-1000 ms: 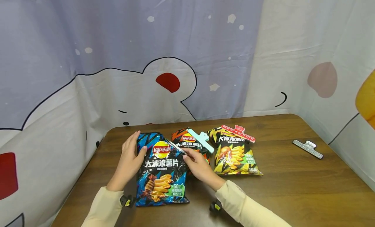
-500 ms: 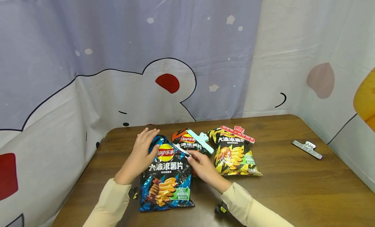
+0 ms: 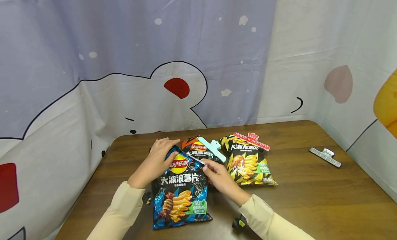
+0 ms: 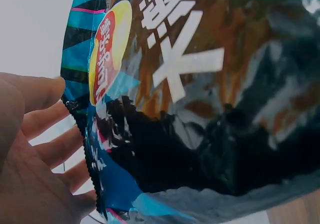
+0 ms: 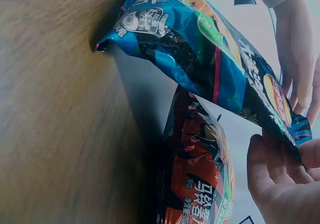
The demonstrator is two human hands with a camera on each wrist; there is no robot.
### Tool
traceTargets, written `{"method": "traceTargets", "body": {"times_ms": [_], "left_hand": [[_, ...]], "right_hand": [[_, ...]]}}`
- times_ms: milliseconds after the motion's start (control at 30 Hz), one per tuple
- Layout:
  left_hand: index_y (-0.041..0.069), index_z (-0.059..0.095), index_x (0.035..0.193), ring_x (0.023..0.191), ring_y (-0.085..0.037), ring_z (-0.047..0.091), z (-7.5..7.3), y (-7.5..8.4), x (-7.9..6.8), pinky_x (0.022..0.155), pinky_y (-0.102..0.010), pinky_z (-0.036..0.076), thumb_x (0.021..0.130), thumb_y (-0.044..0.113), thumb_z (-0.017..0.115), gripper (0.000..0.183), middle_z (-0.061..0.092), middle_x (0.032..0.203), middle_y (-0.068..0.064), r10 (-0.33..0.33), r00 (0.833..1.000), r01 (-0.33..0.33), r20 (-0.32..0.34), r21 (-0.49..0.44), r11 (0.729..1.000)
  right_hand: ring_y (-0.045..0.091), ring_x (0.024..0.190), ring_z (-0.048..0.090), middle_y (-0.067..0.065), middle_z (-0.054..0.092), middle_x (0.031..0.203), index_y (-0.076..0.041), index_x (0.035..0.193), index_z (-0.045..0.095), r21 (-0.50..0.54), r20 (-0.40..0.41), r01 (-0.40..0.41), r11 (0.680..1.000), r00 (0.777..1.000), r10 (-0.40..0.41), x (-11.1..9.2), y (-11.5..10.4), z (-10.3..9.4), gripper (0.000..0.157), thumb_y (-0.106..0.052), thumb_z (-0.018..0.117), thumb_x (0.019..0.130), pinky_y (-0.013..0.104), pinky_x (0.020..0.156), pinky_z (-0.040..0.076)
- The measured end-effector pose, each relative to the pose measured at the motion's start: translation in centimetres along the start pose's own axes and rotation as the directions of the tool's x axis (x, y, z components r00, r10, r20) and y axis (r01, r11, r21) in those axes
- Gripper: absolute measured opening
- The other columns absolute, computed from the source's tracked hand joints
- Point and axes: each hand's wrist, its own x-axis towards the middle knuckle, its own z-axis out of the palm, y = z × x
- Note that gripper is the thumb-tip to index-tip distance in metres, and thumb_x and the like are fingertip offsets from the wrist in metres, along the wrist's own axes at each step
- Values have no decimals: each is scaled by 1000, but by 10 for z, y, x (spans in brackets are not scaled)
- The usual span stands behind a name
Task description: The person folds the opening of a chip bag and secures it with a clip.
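A blue-and-black bag of potato chips (image 3: 183, 179) leans up from the table, its top right corner slanting in a pale folded edge. My right hand (image 3: 221, 178) pinches that corner; in the right wrist view its fingers (image 5: 270, 166) lie under the bag's top edge. At the top left corner is my left hand (image 3: 156, 160), fingers extended. The left wrist view shows its thumb at the bag's edge and its fingers (image 4: 55, 144) spread behind the top seam. Behind stands an orange-and-black chip bag (image 3: 189, 143) with a mint-green clip (image 3: 212, 148) across its top.
To the right lies a yellow-and-black chip bag (image 3: 248, 164) with a red clip (image 3: 252, 141) on its top. A silver clip (image 3: 325, 156) rests alone on the right of the wooden table (image 3: 297, 198). A patterned curtain (image 3: 229, 61) hangs behind.
The blue bag has shifted right and slightly nearer, its top tilting. My left hand has moved from the bag's left side to its top left corner; the right hand keeps its pinch, moving along.
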Motion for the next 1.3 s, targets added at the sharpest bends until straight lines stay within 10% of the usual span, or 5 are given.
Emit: {"method": "traceTargets", "body": {"times_ms": [633,1300], "left_hand": [[10,69,109,101,-21,60,11,10,13,89,-41,50,95,16,61,18,67,109,-4,40,999,-41,-14,-19,999],[7,70,110,98,-18,66,21,19,26,85,-34,55,93,9,62,19,69,110,-8,126,992,-124,13,-97,988]], "right_hand": [[15,90,64,22,66,112,4,128,56,97,20,-95,991,995,94,-10,2,-19,36,-17,52,99,26,74,53],[10,84,61,21,68,108,5,127,57,41,-12,-94,995,995,94,-19,7,-43,38,-19,53,98,24,76,50]]}}
